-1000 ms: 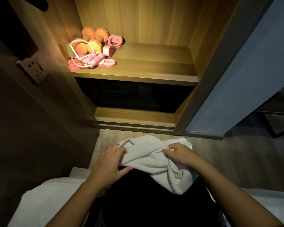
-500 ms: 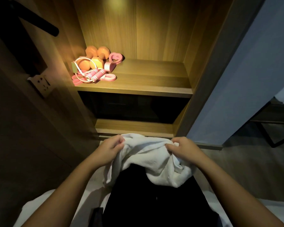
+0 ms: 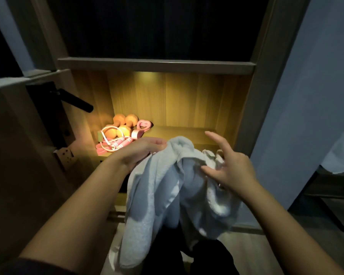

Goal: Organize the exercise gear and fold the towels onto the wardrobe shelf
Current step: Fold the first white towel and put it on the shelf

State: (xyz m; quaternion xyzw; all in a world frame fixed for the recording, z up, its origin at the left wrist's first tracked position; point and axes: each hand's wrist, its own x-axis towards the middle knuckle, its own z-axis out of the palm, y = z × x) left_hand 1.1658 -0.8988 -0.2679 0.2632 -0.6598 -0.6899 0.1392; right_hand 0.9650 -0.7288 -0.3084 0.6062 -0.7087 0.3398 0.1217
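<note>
A white towel [image 3: 167, 187] hangs bunched in front of me, below the lit wardrobe shelf [image 3: 179, 132]. My left hand [image 3: 141, 151] grips its top left fold. My right hand [image 3: 230, 167] is at its top right edge, index finger and thumb spread wide, the other fingers curled into the cloth. On the shelf's left end lie orange dumbbells [image 3: 125, 121], a pink jump rope [image 3: 119, 144] and a pink heart-shaped grip ring [image 3: 144, 126]. The right half of the shelf is partly hidden behind the towel and my right hand.
A door with a black lever handle [image 3: 75, 103] and a wall socket [image 3: 65, 155] stand close on the left. A dark compartment sits above the shelf. A pale blue wall [image 3: 298, 116] and a dark metal frame [image 3: 336, 197] are on the right.
The towel has been lifted from my lap up to shelf height. My view has tilted upward. My right index finger and thumb have spread off the cloth.
</note>
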